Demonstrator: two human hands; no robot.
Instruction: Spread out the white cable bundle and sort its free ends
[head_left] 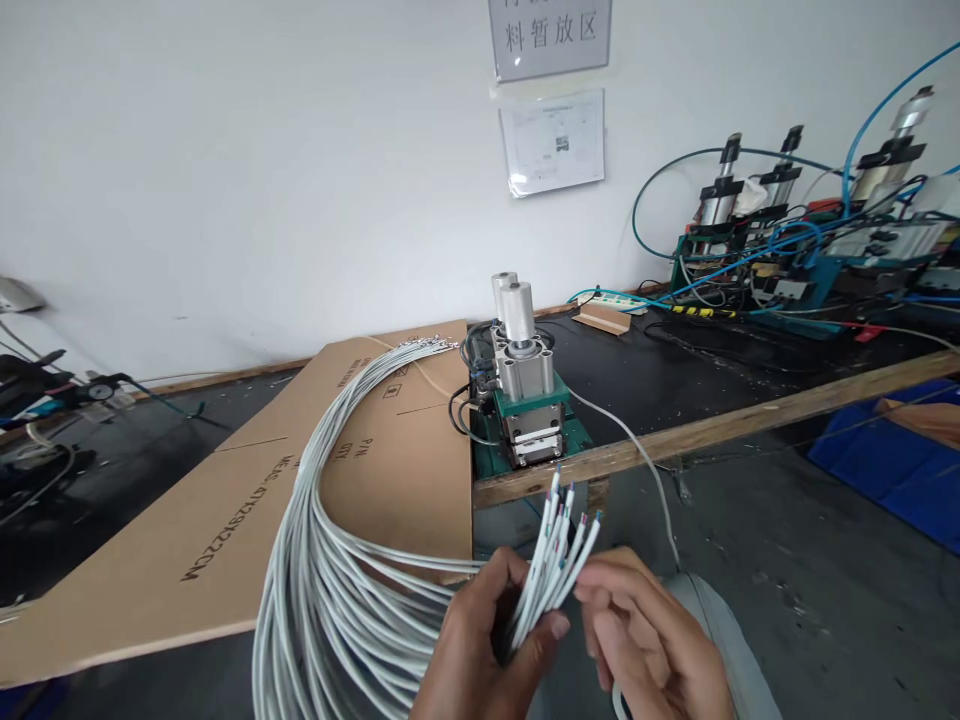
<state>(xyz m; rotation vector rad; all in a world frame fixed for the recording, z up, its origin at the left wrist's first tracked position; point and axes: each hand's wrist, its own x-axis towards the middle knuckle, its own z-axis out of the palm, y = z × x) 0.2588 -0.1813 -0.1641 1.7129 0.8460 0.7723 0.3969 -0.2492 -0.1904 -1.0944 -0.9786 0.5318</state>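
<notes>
A bundle of white cables [546, 575] is gripped in my left hand [487, 640], the thumb wrapped across the front. The cable ends point up and fan out slightly, with small coloured wire tips showing. On the right side of the bundle, my right hand [652, 635] has its fingers curled, the fingertips at the outermost cable. Whether they pinch it is hard to see. A short white curve, probably cable, shows below that hand. The long grey-white cable lengths [307, 520] loop from the left hand back over the cardboard, their far ends lying near the bench machine.
Ahead, a small pneumatic press [525, 375] with a knurled knob stands at the bench edge [675, 435]. Flattened cardboard [240, 500] covers the left side. More pneumatic machines [780, 220] with blue hoses stand back right. A blue cloth-like item [885, 470] lies below the bench.
</notes>
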